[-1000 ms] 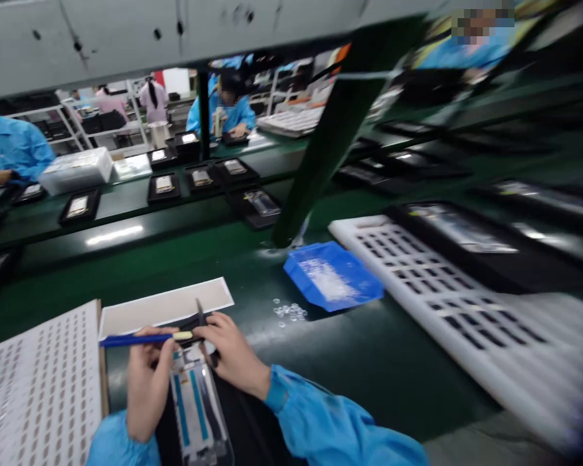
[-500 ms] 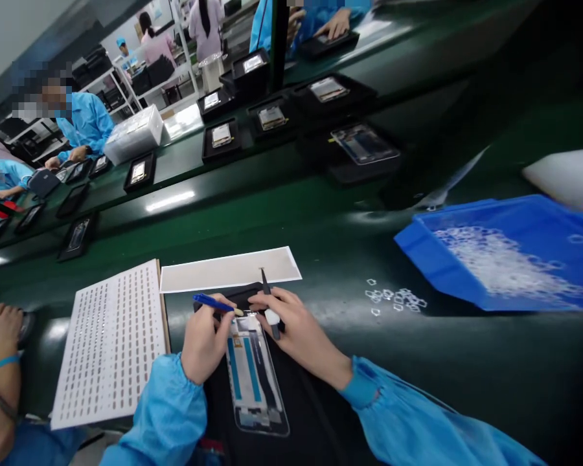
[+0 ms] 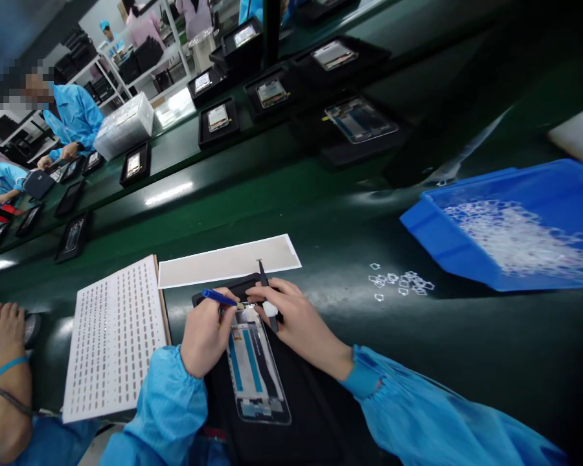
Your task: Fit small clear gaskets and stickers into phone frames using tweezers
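Observation:
A phone frame with two blue strips lies on a black tray in front of me. My left hand is closed around a blue pen-like tool, whose pale tip is at the frame's top end. Dark tweezers are gripped in my right hand, pointing away from me over a long pale strip sheet. A tiny dark piece shows at their tip. Close to the right fingers is a small white round thing, its kind unclear. The right fingertips also touch the frame's top end.
A white sheet with rows of small parts lies at left, beside another person's hand. Right, loose clear rings lie before a blue bin of similar rings. Black trays with phone parts line the bench beyond.
The view has shifted slightly, so the bin and rings appear farther right. Both hands stay at the frame's top end, with the blue tool and the tweezers still held.

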`<state>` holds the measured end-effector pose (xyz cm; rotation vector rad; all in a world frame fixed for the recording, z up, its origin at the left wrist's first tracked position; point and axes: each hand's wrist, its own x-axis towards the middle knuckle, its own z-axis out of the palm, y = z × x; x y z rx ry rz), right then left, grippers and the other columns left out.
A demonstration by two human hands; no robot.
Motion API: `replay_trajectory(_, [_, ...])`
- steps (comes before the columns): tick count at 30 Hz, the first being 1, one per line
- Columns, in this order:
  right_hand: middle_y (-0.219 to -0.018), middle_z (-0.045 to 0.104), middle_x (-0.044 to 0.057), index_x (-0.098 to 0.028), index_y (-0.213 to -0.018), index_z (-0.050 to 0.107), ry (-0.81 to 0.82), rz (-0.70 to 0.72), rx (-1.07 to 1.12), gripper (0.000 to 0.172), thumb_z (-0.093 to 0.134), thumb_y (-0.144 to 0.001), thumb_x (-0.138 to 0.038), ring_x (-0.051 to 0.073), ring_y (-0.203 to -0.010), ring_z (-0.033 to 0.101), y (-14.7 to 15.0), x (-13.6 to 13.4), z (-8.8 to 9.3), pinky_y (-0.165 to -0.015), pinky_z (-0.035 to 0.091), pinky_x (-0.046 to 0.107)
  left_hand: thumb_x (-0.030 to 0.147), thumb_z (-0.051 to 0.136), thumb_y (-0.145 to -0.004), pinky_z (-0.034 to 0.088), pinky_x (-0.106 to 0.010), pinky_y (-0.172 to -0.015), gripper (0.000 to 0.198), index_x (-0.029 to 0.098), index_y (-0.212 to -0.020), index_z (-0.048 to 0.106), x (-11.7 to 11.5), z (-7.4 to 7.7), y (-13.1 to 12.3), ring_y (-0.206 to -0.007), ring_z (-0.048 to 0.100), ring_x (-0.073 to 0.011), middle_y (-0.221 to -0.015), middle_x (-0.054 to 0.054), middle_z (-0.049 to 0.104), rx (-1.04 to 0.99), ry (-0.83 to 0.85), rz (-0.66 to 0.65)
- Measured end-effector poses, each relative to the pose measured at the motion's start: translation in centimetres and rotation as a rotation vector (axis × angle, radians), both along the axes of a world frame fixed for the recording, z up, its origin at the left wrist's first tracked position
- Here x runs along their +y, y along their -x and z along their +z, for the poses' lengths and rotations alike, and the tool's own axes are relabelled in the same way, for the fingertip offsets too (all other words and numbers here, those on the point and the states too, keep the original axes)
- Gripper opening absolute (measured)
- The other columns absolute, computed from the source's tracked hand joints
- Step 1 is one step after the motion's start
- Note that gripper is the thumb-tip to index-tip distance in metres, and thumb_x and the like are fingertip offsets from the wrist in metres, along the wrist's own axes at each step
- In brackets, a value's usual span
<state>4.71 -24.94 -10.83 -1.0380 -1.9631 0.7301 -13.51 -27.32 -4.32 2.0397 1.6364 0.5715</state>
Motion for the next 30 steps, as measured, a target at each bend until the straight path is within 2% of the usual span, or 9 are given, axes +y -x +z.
replay_trajectory(5, [-0.098, 0.062, 0.007, -0.023, -0.111, 0.060, -0.011, -0.008, -0.020, 0.028, 0.050, -0.088, -0.011, 0.026, -0.101, 0.056, -0.04, 0.01, -0.06, -0.087, 0.049, 0.041, 0.022, 0.044, -0.094, 0.053, -0.029, -0.074, 0.015, 0.020, -0.103, 0.056, 0.19, 0.55, -0.38, -0.086, 0.067, -0.0190, -0.099, -0.006, 0.068, 0.117, -0.044, -0.036])
replay_trajectory(9, [-0.100, 0.061, 0.008, -0.022, -0.111, 0.060, -0.030, -0.022, -0.011, 0.030, 0.049, -0.087, -0.008, 0.026, -0.102, 0.055, -0.02, -0.06, -0.17, -0.087, 0.049, 0.041, 0.022, 0.043, -0.094, 0.053, -0.030, -0.077, 0.017, 0.021, -0.105, 0.056, 0.28, 0.66, -0.64, -0.092, 0.066, -0.0204, -0.100, -0.006, 0.068, 0.217, -0.094, -0.102])
replay_trajectory(15, [-0.104, 0.060, 0.009, -0.023, -0.112, 0.062, 0.022, -0.025, -0.033, 0.034, 0.048, -0.085, -0.008, 0.027, -0.104, 0.055, -0.06, -0.12, -0.14, -0.087, 0.050, 0.042, 0.022, 0.043, -0.095, 0.054, -0.031, -0.079, 0.020, 0.021, -0.111, 0.055, 0.48, 0.59, -0.75, -0.095, 0.066, -0.0205, -0.103, -0.006, 0.068, 0.298, -0.076, -0.143])
replay_trajectory(21, [-0.104, 0.060, 0.008, -0.025, -0.115, 0.062, 0.004, -0.027, -0.027, 0.035, 0.048, -0.086, -0.011, 0.027, -0.105, 0.054, -0.11, -0.11, -0.39, -0.089, 0.049, 0.044, 0.022, 0.042, -0.096, 0.053, -0.029, -0.076, 0.019, 0.021, -0.110, 0.055, 0.50, 0.26, -0.55, -0.095, 0.067, -0.0199, -0.104, -0.005, 0.069, 0.285, -0.078, -0.177])
replay_trajectory(30, [-0.101, 0.063, 0.007, -0.023, -0.110, 0.062, -0.014, -0.017, -0.021, 0.030, 0.047, -0.087, -0.012, 0.028, -0.108, 0.052, -0.09, -0.03, -0.62, -0.092, 0.046, 0.044, 0.021, 0.044, -0.095, 0.052, -0.029, -0.078, 0.015, 0.021, -0.102, 0.057, -0.02, -0.14, -0.24, -0.094, 0.067, -0.0197, -0.102, -0.005, 0.068, 0.177, -0.056, -0.104])
